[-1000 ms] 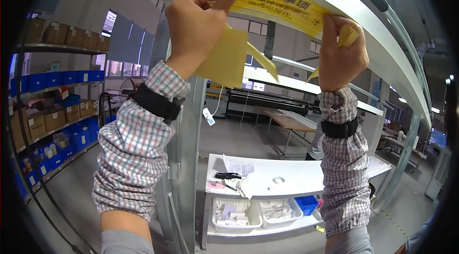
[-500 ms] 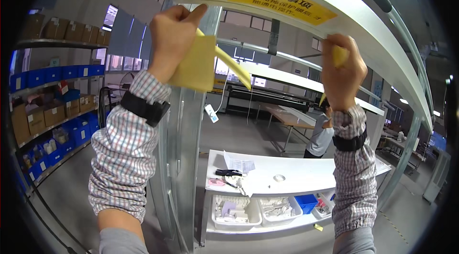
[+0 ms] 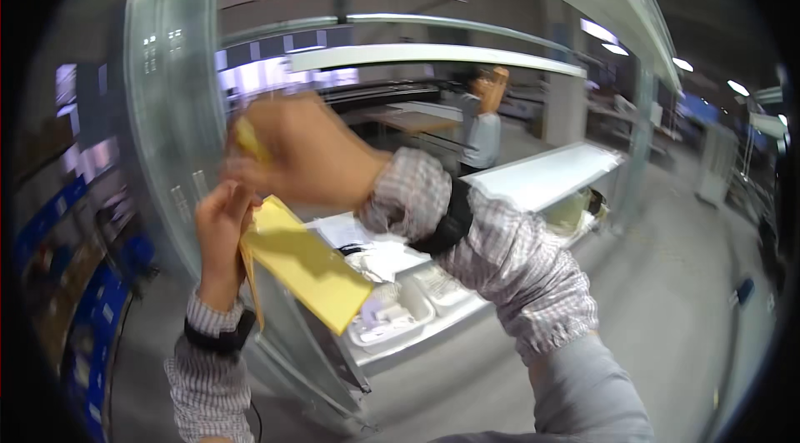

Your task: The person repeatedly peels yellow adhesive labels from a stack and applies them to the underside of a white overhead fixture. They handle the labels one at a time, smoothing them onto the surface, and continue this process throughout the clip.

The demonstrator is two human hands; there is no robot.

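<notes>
A yellow sheet (image 3: 310,266) hangs slanting down to the right from my left hand (image 3: 218,236), whose fingers are pinched at its upper left corner. A thin tan strip or edge (image 3: 251,283) hangs beside that hand. Just above, my right hand (image 3: 304,147) reaches across to the left, closed and smeared by motion. A small yellow piece (image 3: 249,140) shows in the fingers of my right hand; its shape is blurred. The two hands are close together, their fingertips nearly touching or touching; I cannot tell which.
A galvanized metal post (image 3: 171,60) stands at the left. Beyond the hands is a white workbench (image 3: 550,180), with a white bin (image 3: 392,322) of parts on its lower shelf. Shelving with blue bins (image 3: 104,335) is at the left edge. Another person (image 3: 482,139) stands farther back.
The view has turned right and downward. Both hands have come down from the overhead white panel, and my right hand has crossed left to meet my left hand. The yellow sheet came along.
</notes>
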